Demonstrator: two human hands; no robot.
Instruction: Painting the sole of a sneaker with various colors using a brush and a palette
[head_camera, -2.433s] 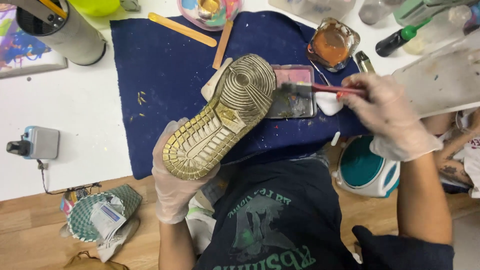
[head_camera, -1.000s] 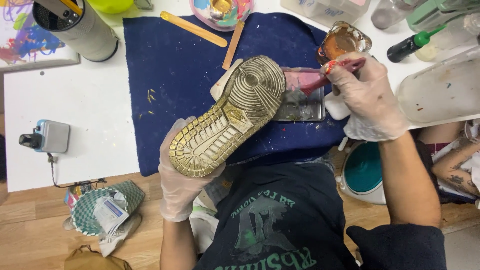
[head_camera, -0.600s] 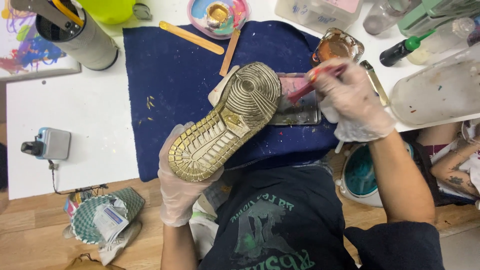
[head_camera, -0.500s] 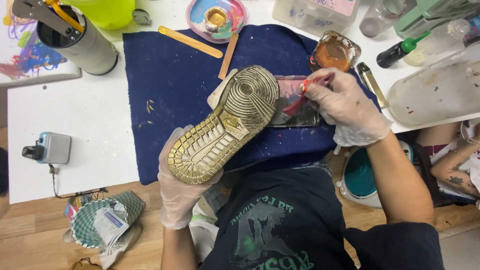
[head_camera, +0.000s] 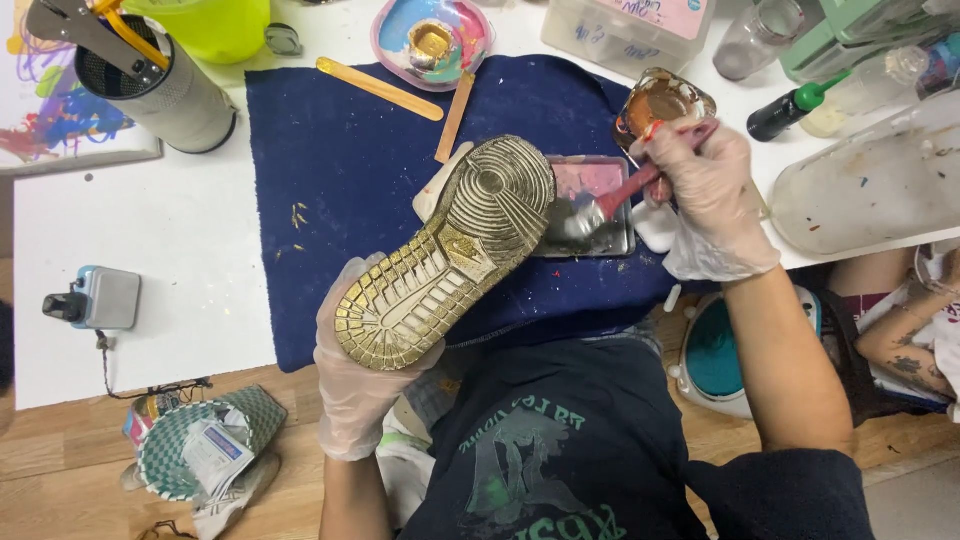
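Note:
My gloved left hand (head_camera: 358, 385) grips a shoe (head_camera: 450, 250) from beneath, its gold-painted sole turned up over the dark blue cloth (head_camera: 340, 180). In my gloved right hand (head_camera: 705, 200) is a red-handled brush (head_camera: 622, 195). The bristles rest on a small rectangular palette tray (head_camera: 592, 205) with grey and pink paint, just right of the shoe's heel. A small jar of brown-orange liquid (head_camera: 660, 100) stands right behind that hand.
Two wooden sticks (head_camera: 378, 88) and a round paint dish (head_camera: 432, 38) lie at the cloth's far edge. A metal mesh cup (head_camera: 160, 85) stands far left, a small grey device (head_camera: 98, 298) near the table's left edge. Clear containers (head_camera: 870, 180) and a green-capped bottle (head_camera: 790, 108) crowd the right.
My right hand carried the brush from beside the tray up to the brown jar, then back down onto the palette tray. The shoe stays in my left hand.

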